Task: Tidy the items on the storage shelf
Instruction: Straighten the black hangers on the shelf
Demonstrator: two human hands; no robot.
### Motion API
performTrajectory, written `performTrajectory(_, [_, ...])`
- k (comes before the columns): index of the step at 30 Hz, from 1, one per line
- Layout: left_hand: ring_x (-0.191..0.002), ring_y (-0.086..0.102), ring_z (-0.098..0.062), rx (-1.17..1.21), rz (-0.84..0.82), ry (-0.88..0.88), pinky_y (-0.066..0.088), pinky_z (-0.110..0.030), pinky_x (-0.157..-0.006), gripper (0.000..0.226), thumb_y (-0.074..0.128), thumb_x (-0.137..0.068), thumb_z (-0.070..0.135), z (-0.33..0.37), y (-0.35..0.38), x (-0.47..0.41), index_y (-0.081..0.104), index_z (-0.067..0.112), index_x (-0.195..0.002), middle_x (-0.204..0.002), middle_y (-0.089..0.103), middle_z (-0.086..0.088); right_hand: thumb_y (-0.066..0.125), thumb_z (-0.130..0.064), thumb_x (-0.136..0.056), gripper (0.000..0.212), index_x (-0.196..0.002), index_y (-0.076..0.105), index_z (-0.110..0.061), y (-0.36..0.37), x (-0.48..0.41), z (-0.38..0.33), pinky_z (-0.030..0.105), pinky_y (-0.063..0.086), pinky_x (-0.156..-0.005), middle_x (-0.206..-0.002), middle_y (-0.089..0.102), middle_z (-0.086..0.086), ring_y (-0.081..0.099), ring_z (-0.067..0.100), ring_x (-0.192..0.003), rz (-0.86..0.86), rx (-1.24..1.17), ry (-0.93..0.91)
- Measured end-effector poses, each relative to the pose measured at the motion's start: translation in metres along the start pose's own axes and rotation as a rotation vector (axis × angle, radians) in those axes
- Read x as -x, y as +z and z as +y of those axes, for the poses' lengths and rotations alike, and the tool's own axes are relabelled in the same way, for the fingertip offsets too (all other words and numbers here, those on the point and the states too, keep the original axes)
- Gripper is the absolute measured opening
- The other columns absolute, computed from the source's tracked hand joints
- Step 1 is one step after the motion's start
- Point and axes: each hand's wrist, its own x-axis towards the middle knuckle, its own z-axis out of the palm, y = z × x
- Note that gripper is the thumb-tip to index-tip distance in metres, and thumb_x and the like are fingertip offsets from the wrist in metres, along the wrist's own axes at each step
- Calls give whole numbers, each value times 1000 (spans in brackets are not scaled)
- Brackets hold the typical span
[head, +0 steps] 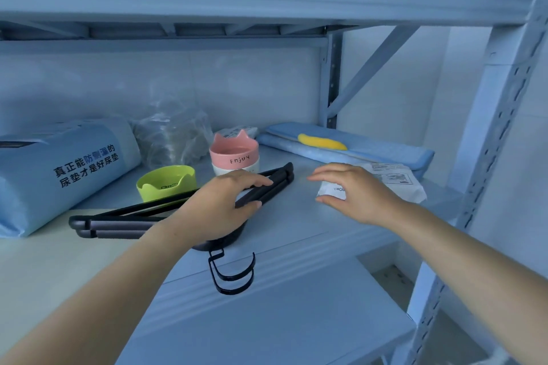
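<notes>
On the shelf [296, 231] straight ahead in the head view, the only view I have, a bundle of black hangers [118, 227] lies flat. Its long axis runs from near-left to far-right, and its hooks hang off the shelf's front edge toward me.

The left hand [219, 204] sits right on top of the bundle, over its middle. Its fingers [261, 181] lie fairly straight across the far-right arm of the hangers, with the thumb on the near side. They are released and touching, not clenched.

The right hand [358, 194] is off to the right of the hangers, its fingers spread and released, holding nothing. A white packet [394, 184] lies just beyond it, one corner showing between thumb and fingers. I cannot tell whether the hand touches it.

I judge the hangers to be the left hand's job. It is the nearer one, and it only has to close thumb and fingers across the arm, at right angles to the long axis. The packet falls to the right hand.

A green bowl [166, 184] sits just behind the hangers, and a pink bowl [234, 154] stands near their far tip. I would draw the bundle toward me rather than swing it away.
</notes>
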Motion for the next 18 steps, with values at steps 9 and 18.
performTrajectory(9, [-111, 46, -1, -171, -241, 116, 34, -17, -92, 33, 57, -88, 37, 57, 44, -73, 51, 44, -120, -120, 50, 22, 68, -30, -83, 39, -121, 61, -24, -50, 41, 77, 19, 32, -103, -128, 56, -8, 48, 8, -121, -18, 59, 104])
performTrajectory(18, [-121, 43, -8, -299, -285, 125, 39, -27, -92, 42, 53, -89, 40, 122, 99, -157, 42, 43, -130, -133, 44, 15, 72, -44, -76, 54, -125, 58, -27, -72, 69, 151, 19, 32, -104, -130, 52, -13, 45, 3, -121, -48, 1, 122])
